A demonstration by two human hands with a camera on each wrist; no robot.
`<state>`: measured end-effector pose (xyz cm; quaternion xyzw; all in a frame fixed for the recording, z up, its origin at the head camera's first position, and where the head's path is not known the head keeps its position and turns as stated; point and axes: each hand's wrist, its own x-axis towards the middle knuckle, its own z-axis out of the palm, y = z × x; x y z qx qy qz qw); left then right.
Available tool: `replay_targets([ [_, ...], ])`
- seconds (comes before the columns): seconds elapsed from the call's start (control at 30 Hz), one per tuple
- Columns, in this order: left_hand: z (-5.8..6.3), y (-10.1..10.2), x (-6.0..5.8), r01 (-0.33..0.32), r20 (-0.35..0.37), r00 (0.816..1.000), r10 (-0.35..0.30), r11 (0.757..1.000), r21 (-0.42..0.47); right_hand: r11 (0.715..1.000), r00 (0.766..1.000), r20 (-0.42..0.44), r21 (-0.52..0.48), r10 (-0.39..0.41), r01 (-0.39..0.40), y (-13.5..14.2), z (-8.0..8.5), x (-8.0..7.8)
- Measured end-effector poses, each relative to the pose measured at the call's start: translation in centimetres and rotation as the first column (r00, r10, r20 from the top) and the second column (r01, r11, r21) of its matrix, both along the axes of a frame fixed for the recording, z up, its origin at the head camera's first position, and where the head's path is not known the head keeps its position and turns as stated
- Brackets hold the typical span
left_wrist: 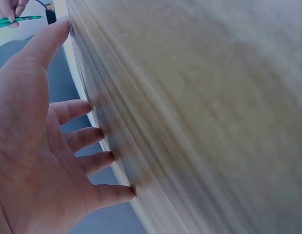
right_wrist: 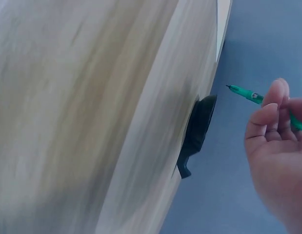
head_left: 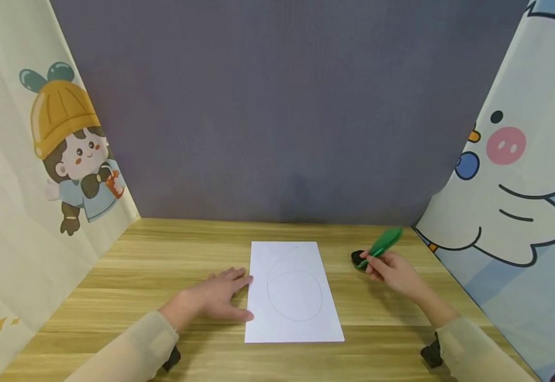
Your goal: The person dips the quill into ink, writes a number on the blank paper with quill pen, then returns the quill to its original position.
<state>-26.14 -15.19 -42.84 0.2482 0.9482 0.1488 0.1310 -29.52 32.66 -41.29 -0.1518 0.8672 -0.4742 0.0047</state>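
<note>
My right hand [head_left: 396, 273] pinches a green pen [head_left: 386, 241] whose upper end is broad like a leaf. In the right wrist view the pen's dark tip points away from the fingers, held over the tabletop. Close by it, a small black holder [right_wrist: 197, 129] stands on the table. My left hand [head_left: 222, 297] lies at the left edge of a white sheet of paper [head_left: 293, 331], fingers spread and thumb tip at the sheet's lower left side. Thin pencil-like lines on the paper form a large circle [head_left: 322, 297] with a curve rising from its left side.
The wood-grain table [head_left: 186, 249] meets a dark grey panel [head_left: 277, 116] at its back. Printed cloths stand on both sides, a cartoon child [head_left: 84, 159] on the left and a white cartoon bird [head_left: 535, 201] on the right. Dark straps show at both wrists.
</note>
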Motion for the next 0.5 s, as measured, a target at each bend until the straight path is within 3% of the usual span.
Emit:
replay_targets([
  [0.13,-0.1,0.0,-0.1,0.001,0.002,1.000,-0.001,1.000,-0.004,0.998,0.997,-0.044,0.013,0.058,-0.057,1.0,0.1,0.2],
  [0.27,0.0,0.0,0.0,-0.003,0.003,1.000,0.003,1.000,-0.006,0.994,0.994,-0.025,0.015,0.108,-0.108,2.0,0.4,0.2],
  [0.5,-0.1,0.0,0.0,-0.011,0.011,1.000,0.011,1.000,-0.010,0.993,0.992,-0.038,-0.030,0.117,-0.118,3.2,0.4,0.3],
])
